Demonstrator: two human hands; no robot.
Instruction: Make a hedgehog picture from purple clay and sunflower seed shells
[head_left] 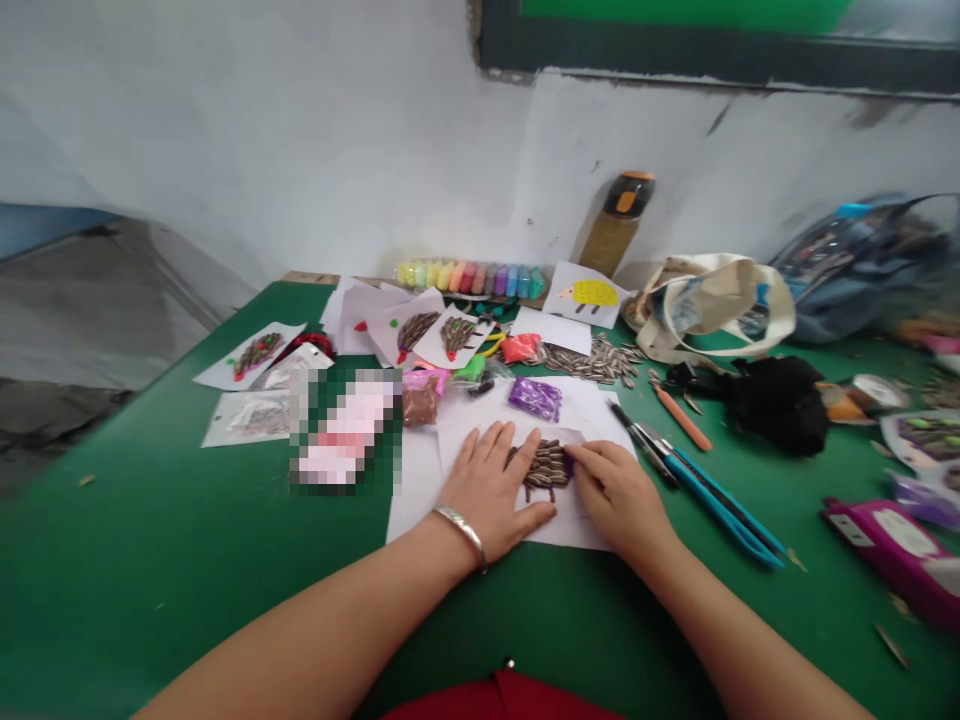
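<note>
A hedgehog picture (546, 464) made of striped sunflower seeds, with two short drawn legs, lies on white paper (420, 500) before me. My left hand (491, 485) rests flat on its left side with fingers spread. At its right edge my right hand (615, 485) has thumb and forefinger pinched together, touching a bit of purple modelling clay. Whatever sits between those fingertips is hidden. Just beyond my hands lies a packet of purple clay (535, 398). A pile of loose sunflower seeds (592, 358) is farther back.
Blue tweezers (720, 505), a black pen (643, 445) and an orange-handled tool (681, 415) lie to the right. Finished seed hedgehogs (417, 330), a row of coloured clay (471, 280), a bottle (616, 225) and a white bag (709, 305) stand behind. A magenta case (892, 555) sits far right.
</note>
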